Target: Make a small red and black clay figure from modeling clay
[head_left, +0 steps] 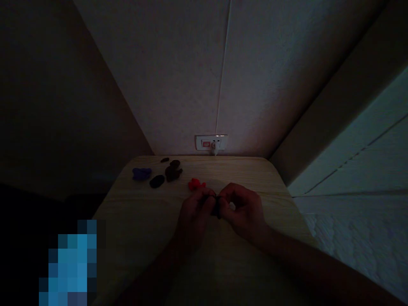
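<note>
My left hand (pixel 195 212) and my right hand (pixel 245 209) meet over the table's middle. Between their pinched fingertips is a small dark lump (pixel 217 209), which looks like modelling clay; the dim light hides its exact shape. Just beyond my left fingers lies a bright red lump (pixel 196 184) with small bulges. Farther left are a blue-purple lump (pixel 141 174), a flat black oval piece (pixel 157 181) and a dark brown lumpy piece (pixel 173 171). A thin dark scrap (pixel 165 160) lies near the back edge. Something pale shows by my right fingers.
The light wood table (pixel 242 168) has rounded back corners and stands against a wall. Above its back edge is a socket panel (pixel 199 143) with a red switch and a pale plug. A white quilted surface (pixel 360 246) lies at right. A pixelated patch covers the lower left.
</note>
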`<control>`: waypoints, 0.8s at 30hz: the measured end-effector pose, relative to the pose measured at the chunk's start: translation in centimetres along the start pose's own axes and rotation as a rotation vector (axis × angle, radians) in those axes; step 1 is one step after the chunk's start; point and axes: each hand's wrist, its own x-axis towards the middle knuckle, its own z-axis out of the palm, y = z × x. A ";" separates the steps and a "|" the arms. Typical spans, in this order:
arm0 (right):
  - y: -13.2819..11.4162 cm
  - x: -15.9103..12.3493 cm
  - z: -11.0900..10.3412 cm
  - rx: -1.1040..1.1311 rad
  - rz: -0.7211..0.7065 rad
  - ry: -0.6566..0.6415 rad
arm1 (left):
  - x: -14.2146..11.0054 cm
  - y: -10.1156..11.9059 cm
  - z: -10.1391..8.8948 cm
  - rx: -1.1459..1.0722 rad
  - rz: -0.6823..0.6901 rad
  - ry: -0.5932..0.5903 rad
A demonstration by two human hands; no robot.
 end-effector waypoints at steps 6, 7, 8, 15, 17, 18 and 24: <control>-0.5 0.1 0.6 0.121 0.101 0.069 | 0.1 -0.8 0.9 -0.397 -0.192 0.016; -0.5 0.2 0.7 0.138 0.121 0.074 | 0.2 -0.9 1.0 -0.412 -0.207 0.034; -0.5 0.3 0.8 0.154 0.141 0.071 | 0.2 -0.9 1.0 -0.414 -0.212 0.056; -0.2 0.9 -0.1 0.026 0.082 -0.063 | 0.3 -0.5 -0.6 0.144 0.093 0.181; -0.3 1.0 -0.5 -0.112 0.033 -0.125 | 0.1 -0.4 -1.1 0.330 0.205 0.170; -0.4 1.1 -0.6 -0.177 0.009 -0.172 | 0.0 -0.4 -1.2 0.397 0.252 0.159; -1.1 1.7 -1.3 -0.329 -0.181 -0.421 | -0.1 -0.1 -1.6 0.525 0.369 0.068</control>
